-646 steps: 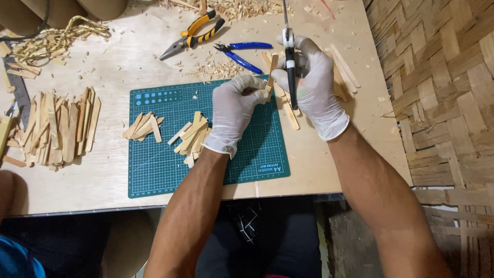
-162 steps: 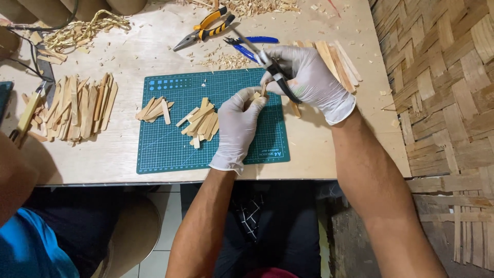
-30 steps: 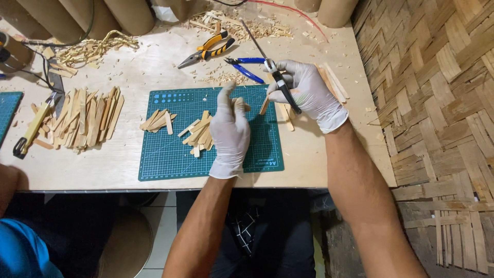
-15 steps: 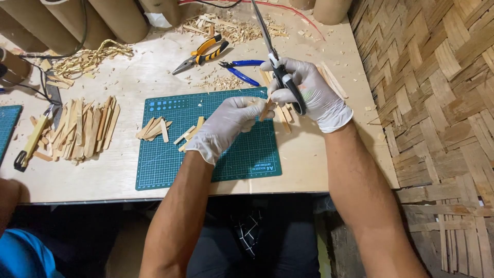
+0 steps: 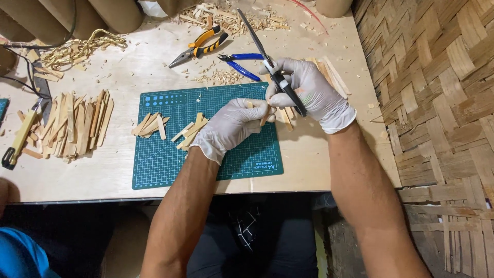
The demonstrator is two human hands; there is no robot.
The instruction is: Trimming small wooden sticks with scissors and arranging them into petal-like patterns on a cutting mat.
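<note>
Currently I am working a small wooden piece [image 5: 264, 114], pinching it in my gloved left hand [image 5: 234, 123] above the right edge of the green cutting mat [image 5: 170, 164]. My right hand [image 5: 309, 92] is gripping a long knife [image 5: 272, 69], its handle enclosed, blade pointing away. Judging by the posture, trimming is underway; the next cut is calling for a firm pinch and controlled blade pressure.
</note>
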